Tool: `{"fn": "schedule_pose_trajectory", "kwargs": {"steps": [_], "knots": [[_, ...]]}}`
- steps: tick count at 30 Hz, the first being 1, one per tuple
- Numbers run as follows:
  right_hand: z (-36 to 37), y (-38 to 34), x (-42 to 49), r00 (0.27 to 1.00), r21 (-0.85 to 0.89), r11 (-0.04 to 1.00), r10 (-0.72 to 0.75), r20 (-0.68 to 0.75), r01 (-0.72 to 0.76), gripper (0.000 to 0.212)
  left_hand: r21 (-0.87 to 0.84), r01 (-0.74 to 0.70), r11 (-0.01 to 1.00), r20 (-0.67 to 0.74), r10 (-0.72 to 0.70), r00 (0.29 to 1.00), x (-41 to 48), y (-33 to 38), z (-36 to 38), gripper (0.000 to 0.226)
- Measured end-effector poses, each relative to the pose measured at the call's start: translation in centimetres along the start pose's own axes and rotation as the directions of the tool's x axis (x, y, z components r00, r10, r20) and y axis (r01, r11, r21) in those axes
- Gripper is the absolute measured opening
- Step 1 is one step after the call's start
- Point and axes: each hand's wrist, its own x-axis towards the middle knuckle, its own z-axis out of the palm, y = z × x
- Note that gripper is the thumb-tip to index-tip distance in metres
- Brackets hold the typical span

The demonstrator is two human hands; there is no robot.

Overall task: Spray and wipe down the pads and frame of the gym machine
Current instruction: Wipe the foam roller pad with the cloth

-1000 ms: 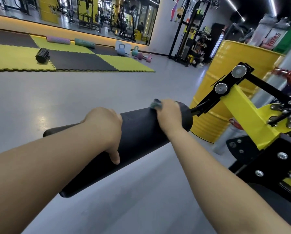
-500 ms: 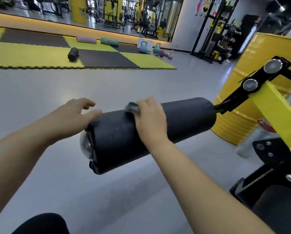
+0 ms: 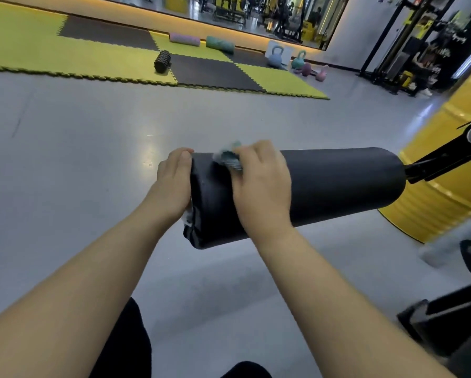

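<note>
A black cylindrical roller pad juts leftward from the machine's black arm at the right edge. My right hand lies over the top of the pad near its free end and presses a small grey-green cloth against it; only a corner of the cloth shows past the fingers. Against the pad's end cap rests my left hand, its fingers curled over the rim. The machine's yellow frame is out of view.
A yellow steel drum stands behind the arm at the right. Black machine base parts sit at lower right. Grey floor spreads ahead, with yellow and black mats, foam rollers and kettlebells farther back.
My right hand has slid the cloth along the pad from near the arm to the free end. My left hand left the pad's middle and now holds the end cap.
</note>
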Motion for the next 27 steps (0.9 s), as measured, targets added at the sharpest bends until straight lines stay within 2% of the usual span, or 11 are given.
{"fn": "schedule_pose_trajectory", "kwargs": {"steps": [3,5,8,10,11,14,17,20,23,25,27], "knots": [[-0.3,-0.1,-1.9,0.955,0.151,0.943,-0.297,-0.014,0.295,0.019,0.004,-0.021,1.000,-0.009,0.021,1.000,0.3,-0.4,0.1,0.036],[-1.1,3.9,-2.1,0.930,0.094,0.925,-0.368,-0.028,0.369,0.028,0.021,0.005,1.000,0.004,-0.005,1.000,0.3,-0.4,0.0,0.039],[-2.4,9.6,-2.3,0.994,-0.043,0.997,-0.062,-0.088,0.058,0.020,0.019,0.044,0.999,0.029,-0.044,0.999,0.3,-0.3,0.1,0.042],[-2.6,9.5,-2.0,0.958,0.014,0.967,0.254,-0.132,-0.254,0.020,0.007,0.074,0.997,0.019,-0.075,0.997,0.1,0.0,0.1,0.042],[-2.2,8.2,-1.9,0.946,0.029,0.956,0.294,-0.135,-0.293,0.020,0.004,0.087,0.996,0.016,-0.087,0.996,0.1,0.1,0.2,0.043],[-0.5,1.8,-1.9,0.996,0.057,0.997,-0.039,-0.085,0.044,0.015,-0.002,0.110,0.994,0.017,-0.110,0.994,0.2,0.3,0.2,0.048],[-0.3,-0.2,-1.9,0.929,0.114,0.922,-0.364,-0.068,0.369,0.020,0.018,0.079,0.997,0.008,-0.079,0.997,0.2,0.2,0.4,0.033],[-0.8,5.2,-1.5,0.889,0.047,0.888,-0.456,-0.043,0.457,0.027,0.024,0.141,0.990,0.000,-0.141,0.990,0.3,0.2,0.4,0.055],[-2.6,10.5,-1.4,0.994,-0.022,0.996,-0.093,-0.050,0.092,0.023,-0.006,0.142,0.990,0.009,-0.142,0.990,0.4,0.1,0.5,0.052],[-3.0,9.9,-0.9,0.963,0.018,0.964,0.267,-0.042,-0.267,0.021,-0.031,0.139,0.990,0.003,-0.138,0.990,0.5,0.0,0.5,0.048],[-2.1,6.2,-0.6,0.946,-0.016,0.946,0.323,-0.017,-0.323,0.019,-0.049,0.121,0.991,-0.006,-0.122,0.993,0.5,0.0,0.6,0.039]]}}
